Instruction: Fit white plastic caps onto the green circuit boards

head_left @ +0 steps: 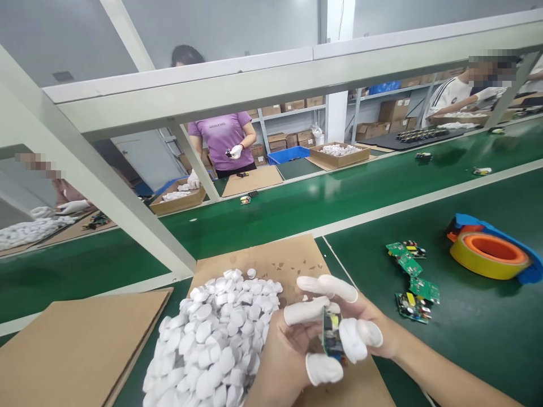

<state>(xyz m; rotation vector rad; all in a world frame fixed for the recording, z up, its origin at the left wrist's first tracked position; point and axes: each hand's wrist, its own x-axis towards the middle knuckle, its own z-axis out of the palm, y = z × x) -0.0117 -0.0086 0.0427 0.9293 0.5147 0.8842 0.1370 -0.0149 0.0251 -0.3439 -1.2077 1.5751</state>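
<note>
Both my hands wear white finger cots and meet over the cardboard sheet. My left hand (292,339) grips a small green circuit board (331,333) on edge between its fingers and thumb; black and yellow components face right. My right hand (360,322) closes on the board from the right, its cot-covered thumb against the component side and two fingers reaching over the top. Whether a small piece is also pinched there is hidden. Left of my hands lies a large heap of small white rounded pads (220,339) on the cardboard (297,254).
Several circuit boards (410,263) lie on the green bench at right, near a roll of yellow tape (487,257) with a blue holder. Flat cardboard (72,345) is at left. Beyond runs a green conveyor (305,203) under a slanting white frame (271,79). Co-workers sit or stand across it.
</note>
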